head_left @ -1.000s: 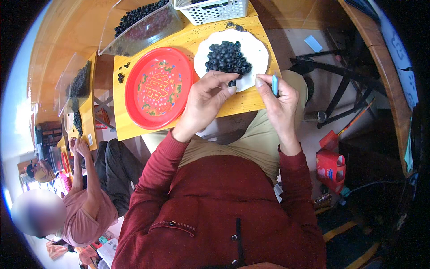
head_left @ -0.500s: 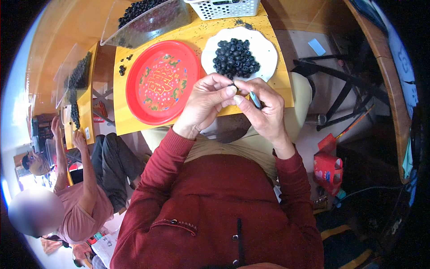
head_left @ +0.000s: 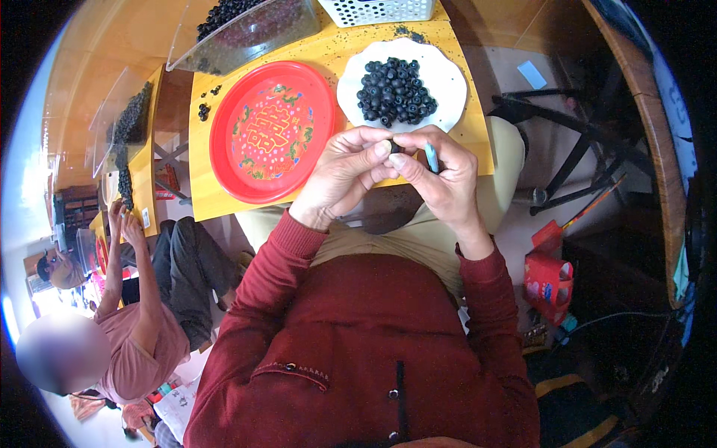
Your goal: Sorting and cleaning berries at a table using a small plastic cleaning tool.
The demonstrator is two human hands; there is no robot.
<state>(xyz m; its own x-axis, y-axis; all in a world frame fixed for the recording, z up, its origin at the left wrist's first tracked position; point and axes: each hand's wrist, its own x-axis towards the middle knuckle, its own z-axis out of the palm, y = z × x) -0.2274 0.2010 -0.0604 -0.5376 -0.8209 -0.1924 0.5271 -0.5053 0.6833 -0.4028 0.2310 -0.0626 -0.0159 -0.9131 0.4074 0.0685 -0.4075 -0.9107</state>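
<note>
Change: right hand point(head_left: 448, 173), apart from left hand point(head_left: 334, 170) a second ago, now meets it | left grip: pinched on small dark piece point(head_left: 394, 147), at white plate's point(head_left: 451, 84) 6 o'clock | right grip: clamped around blue tool point(head_left: 432, 157) | meaning: both hands appear engaged on one piece

I count two hands, my left hand point(head_left: 340, 173) and right hand point(head_left: 448, 175), holding one dark piece point(head_left: 394, 146) and one blue tool point(head_left: 432, 157). My worktop point(head_left: 200, 168) carries two plates: one red plate point(head_left: 272, 133) at half past ten and one white plate point(head_left: 449, 78) at one o'clock, with one heap of pieces point(head_left: 396, 91) too crowded to count. One clear bin point(head_left: 258, 45) stands at eleven, one white basket point(head_left: 379, 12) at twelve.
</note>
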